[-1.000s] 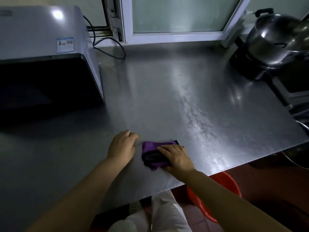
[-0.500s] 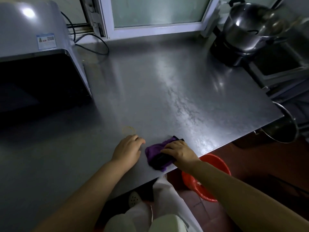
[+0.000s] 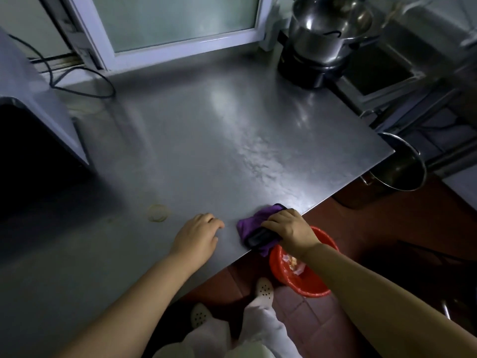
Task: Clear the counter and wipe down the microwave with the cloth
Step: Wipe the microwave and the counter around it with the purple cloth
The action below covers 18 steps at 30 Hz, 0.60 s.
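R hand [image 3: 289, 232] grips the purple cloth [image 3: 254, 223] at the near edge of the steel table [image 3: 206, 140], fingers curled over it; cloth's corner hangs off the edge above a red bin [image 3: 307, 282] on the floor. L hand [image 3: 197, 237] rests on the table just beside, fingers loosely bent, prob. holding nothing. Microwave [image 3: 38, 117] stands far left w/ a faint ring mark [image 3: 158, 213] between.
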Available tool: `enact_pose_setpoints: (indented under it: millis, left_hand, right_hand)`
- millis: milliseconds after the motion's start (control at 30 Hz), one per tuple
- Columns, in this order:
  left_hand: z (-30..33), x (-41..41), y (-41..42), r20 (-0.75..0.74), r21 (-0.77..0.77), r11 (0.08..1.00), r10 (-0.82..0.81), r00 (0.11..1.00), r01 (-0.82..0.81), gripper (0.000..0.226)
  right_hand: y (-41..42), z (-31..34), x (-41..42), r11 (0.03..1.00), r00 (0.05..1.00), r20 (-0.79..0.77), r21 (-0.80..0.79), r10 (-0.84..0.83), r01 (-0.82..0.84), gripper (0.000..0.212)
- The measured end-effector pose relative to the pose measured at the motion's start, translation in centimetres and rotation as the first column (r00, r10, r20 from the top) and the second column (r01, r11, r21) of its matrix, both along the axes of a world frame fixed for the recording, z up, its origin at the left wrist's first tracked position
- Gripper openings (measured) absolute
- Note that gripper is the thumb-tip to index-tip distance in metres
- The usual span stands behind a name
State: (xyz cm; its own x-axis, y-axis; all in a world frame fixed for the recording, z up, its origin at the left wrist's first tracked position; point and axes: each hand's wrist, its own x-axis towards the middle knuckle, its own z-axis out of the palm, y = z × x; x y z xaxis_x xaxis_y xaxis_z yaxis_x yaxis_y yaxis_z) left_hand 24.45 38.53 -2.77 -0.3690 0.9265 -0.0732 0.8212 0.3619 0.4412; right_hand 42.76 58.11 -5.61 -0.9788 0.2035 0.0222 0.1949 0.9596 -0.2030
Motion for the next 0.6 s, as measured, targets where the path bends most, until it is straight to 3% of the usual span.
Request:
enact_pose_setpoints:
  millis: [167, 333, 433, 600]
  left_hand:
    - [0.7, 2.5, 3.9, 0.015, -0.004, 0.999, -0.048, 0.999, 0.048, 0.03]
    - [1.1, 4.8, 8.0, 0.032, -0.043, 0.991, -0.122, 0.992, 0.123, 0.03]
    - [1.6, 6.4, 10.4, 0.044, -0.044, 0.987, -0.155, 0.987, 0.157, 0.031]
    - [3.2, 8.5, 13.6, 0.024, 0.01, 0.974, -0.229, 0.973, 0.228, 0.033]
  right_hand:
    - [3.1, 0.7, 7.1, 0.958, 0.958, -0.06, 0.039, -0.281, 0.283, 0.041]
    - [6.3, 1.8, 14.3, 0.681, 0.684, 0.083, -0.058, -0.725, 0.73, 0.043]
    - [7.6, 2.7, 16.2, 0.583, 0.597, 0.135, -0.134, -0.791, 0.801, 0.047]
    - [8.1, 4.6, 15.5, 0.489, 0.557, 0.077, -0.39, -0.827, 0.78, 0.041]
